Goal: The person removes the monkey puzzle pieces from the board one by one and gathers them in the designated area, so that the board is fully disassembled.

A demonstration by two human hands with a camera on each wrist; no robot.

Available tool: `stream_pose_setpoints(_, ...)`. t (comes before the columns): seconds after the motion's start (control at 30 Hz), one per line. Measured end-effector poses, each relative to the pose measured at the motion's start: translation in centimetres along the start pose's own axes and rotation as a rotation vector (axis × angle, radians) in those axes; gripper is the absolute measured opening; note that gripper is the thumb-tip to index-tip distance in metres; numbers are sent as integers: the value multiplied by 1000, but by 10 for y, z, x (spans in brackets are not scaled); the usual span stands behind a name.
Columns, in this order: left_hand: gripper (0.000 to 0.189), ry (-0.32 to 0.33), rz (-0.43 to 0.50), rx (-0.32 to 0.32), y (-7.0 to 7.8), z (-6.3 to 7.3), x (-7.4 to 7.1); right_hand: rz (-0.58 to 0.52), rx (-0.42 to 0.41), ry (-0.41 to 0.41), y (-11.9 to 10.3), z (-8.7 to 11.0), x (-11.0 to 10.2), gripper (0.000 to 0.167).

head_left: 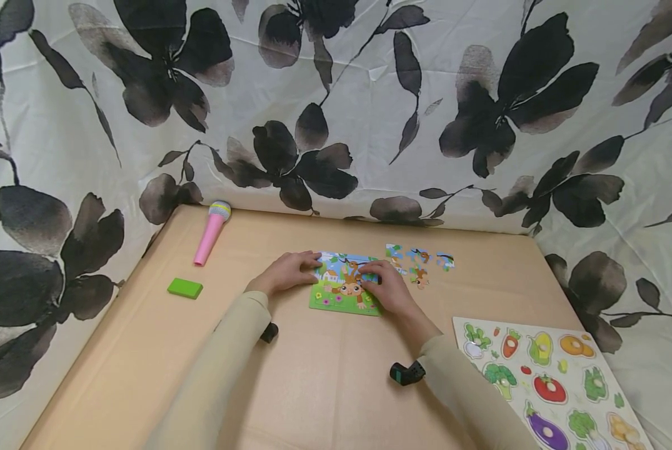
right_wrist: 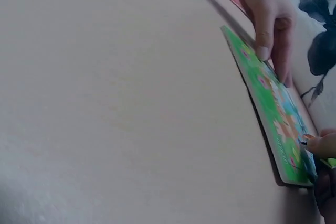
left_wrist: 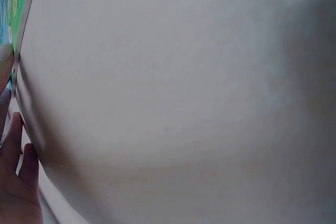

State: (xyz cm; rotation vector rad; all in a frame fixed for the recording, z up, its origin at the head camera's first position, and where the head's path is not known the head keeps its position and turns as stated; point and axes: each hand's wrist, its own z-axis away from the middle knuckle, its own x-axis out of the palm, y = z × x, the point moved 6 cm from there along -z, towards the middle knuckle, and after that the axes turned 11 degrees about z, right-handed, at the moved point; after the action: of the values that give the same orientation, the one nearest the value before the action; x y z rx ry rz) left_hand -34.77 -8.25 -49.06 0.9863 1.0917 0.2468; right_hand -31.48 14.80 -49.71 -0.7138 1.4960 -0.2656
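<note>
A small monkey jigsaw in its green tray [head_left: 340,301] lies flat at the table's middle. My left hand [head_left: 312,262] rests with straight fingers on the tray's left edge; in the right wrist view the left hand [right_wrist: 273,61] touches the far side of the tray [right_wrist: 265,100]. My right hand [head_left: 369,276] has curled fingers on the picture's upper right and pinches a small puzzle piece [head_left: 370,277] against it. Only the fingertips [right_wrist: 321,145] of that hand show in its wrist view. A few loose puzzle pieces [head_left: 420,261] lie just right of the tray.
A pink toy microphone [head_left: 212,232] and a green block [head_left: 185,288] lie at the left of the tan table [head_left: 324,381]. A vegetable peg puzzle [head_left: 544,381] sits at the front right corner. A flower-print cloth [head_left: 369,112] hangs behind and beside the table.
</note>
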Motion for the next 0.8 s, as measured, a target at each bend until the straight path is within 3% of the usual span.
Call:
stream_pose_setpoints(0.2, 47, -5, -2, -5, 1, 0, 0, -135, 127, 14, 21, 3, -14, 29)
stream_pose_setpoints(0.43, 48, -9, -13, -8, 2, 1, 0, -255, 219, -2, 45, 20, -40, 37)
stream_pose_setpoints(0.6, 48, -11, -24, -4, 1, 0, 0, -251, 284, -35, 73, 35, -62, 40)
stream_pose_setpoints(0.8, 49, -15, -21, -12, 0, 0, 0, -145, 310, -51, 103, 54, -88, 35)
